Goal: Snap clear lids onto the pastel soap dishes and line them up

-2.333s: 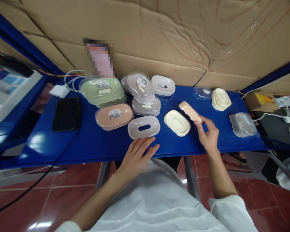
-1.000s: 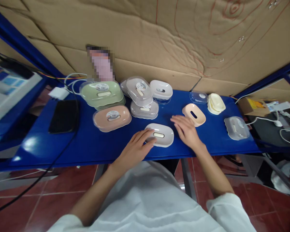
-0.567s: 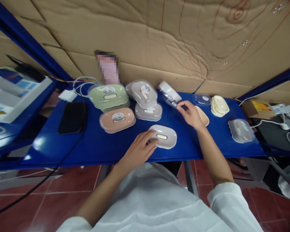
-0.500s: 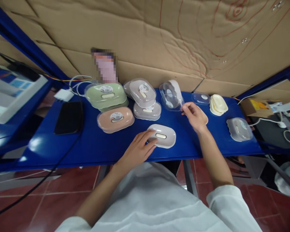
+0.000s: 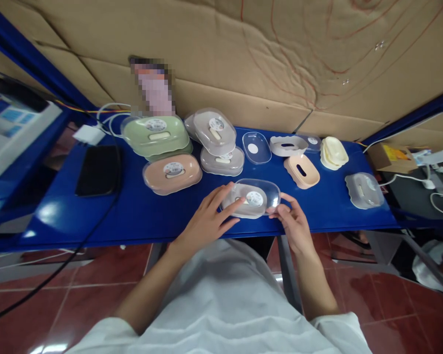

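Observation:
Near the table's front edge lies a pale grey oval soap dish (image 5: 236, 208) with a cream oblong piece in its middle. A clear plastic lid (image 5: 272, 189) with a round white sticker overlaps it, shifted to the right. My right hand (image 5: 293, 216) pinches the lid's right end between thumb and fingers. My left hand (image 5: 212, 214) is at the dish's left end, its fingers spread, one reaching over toward the cream piece. Whether those fingertips press on the lid or the dish is hard to make out.
Behind stand lidded green (image 5: 155, 137), peach (image 5: 173, 172) and grey (image 5: 221, 160) boxes. To the right are a loose clear lid (image 5: 256, 147), a peach tray (image 5: 302, 171), a grey-white tray (image 5: 288, 146), cream trays (image 5: 334, 152) and another lidded box (image 5: 364, 191). A black cable (image 5: 96, 231) crosses the left side.
My right hand has brought the clear lid from the back of the table forward and left, over the grey dish. My left hand has stayed at the dish's left end.

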Motion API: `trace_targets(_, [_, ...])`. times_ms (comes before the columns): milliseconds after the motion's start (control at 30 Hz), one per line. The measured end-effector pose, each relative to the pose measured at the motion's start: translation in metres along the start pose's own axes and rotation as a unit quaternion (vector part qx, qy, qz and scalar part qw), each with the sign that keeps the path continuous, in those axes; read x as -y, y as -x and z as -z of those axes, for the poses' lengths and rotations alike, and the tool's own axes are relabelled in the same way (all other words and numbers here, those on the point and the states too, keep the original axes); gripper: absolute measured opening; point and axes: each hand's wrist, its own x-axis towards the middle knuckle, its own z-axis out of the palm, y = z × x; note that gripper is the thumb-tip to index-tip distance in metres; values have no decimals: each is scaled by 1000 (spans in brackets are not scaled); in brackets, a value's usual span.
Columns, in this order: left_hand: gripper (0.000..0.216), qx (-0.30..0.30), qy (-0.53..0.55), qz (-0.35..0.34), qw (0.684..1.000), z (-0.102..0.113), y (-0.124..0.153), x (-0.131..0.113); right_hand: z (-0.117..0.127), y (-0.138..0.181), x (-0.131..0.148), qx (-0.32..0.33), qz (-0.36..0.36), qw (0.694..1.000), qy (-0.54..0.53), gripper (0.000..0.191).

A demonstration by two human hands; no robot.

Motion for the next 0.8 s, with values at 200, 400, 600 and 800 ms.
trace_targets(200, [63,-14,36,27,999,-6,3,1,0,8,1,30,212,898,383,62])
trace_targets(400, [60,-46,64,57,995,-9,7,5,-5,-10,-13,147,344,808,455,69])
trace_targets(600, [49,-66,110,72,989,-12,9,10,-10,-8,-23,121,378,775,492,78])
trace_targets(800, [44,-80,93,67,990,-15,10,14,-13,-4,-22,136,375,759,515,75])
